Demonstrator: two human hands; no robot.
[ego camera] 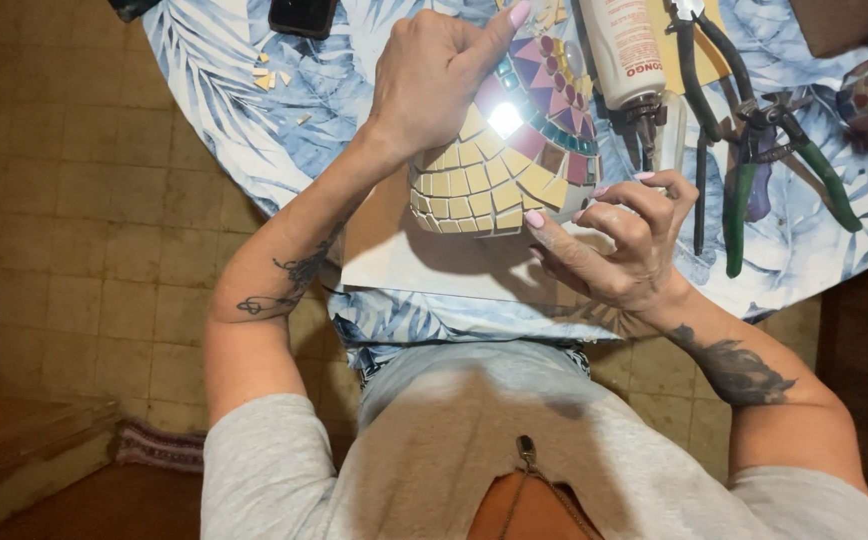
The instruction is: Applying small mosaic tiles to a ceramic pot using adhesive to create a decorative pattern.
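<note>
Fingers of the left hand (432, 75) curl over the top of a rounded mosaic piece (504, 165), the index finger stretched out along its purple and pink tiles. The right hand (624, 240) sits at the piece's lower right edge, thumb pressed against the cream tiles, the other fingers bent close together; whether they pinch anything I cannot tell. The piece rests over a pale board (424, 265) on the leaf-patterned tablecloth (244, 130). Green-handled nippers (754, 190) and a white glue bottle (622, 50) lie just right.

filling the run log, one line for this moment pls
left hand: steadies mosaic bowl | right hand: fingertips at bowl's edge | nearby: glue bottle, pliers
</note>
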